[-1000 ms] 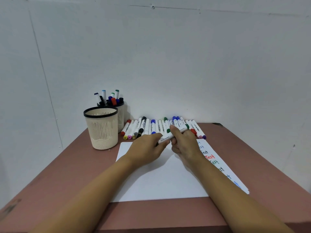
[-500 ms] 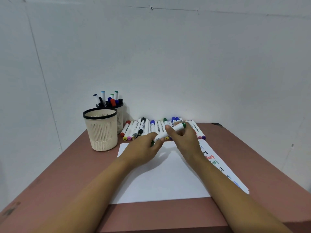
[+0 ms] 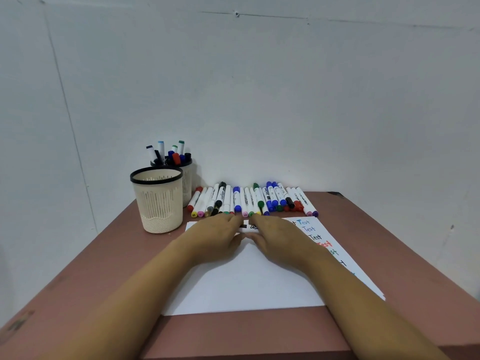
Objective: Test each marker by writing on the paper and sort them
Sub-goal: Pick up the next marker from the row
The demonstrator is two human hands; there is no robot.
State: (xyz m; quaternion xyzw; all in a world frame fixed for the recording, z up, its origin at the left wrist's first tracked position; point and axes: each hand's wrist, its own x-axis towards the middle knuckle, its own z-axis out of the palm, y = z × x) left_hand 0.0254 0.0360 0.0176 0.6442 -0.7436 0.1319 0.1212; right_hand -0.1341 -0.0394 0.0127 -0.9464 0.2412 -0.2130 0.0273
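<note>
Two-handed grip at frame center: left hand (image 3: 218, 236) and right hand (image 3: 276, 236) both pinching one marker (image 3: 246, 226), held sideways over the top of the paper (image 3: 246, 281). Just above that, marker row (image 3: 254, 201); cups (image 3: 158, 203) center-left.

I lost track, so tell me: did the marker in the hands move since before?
Yes. The marker dropped from across the marker row to just below it, over the paper.
</note>
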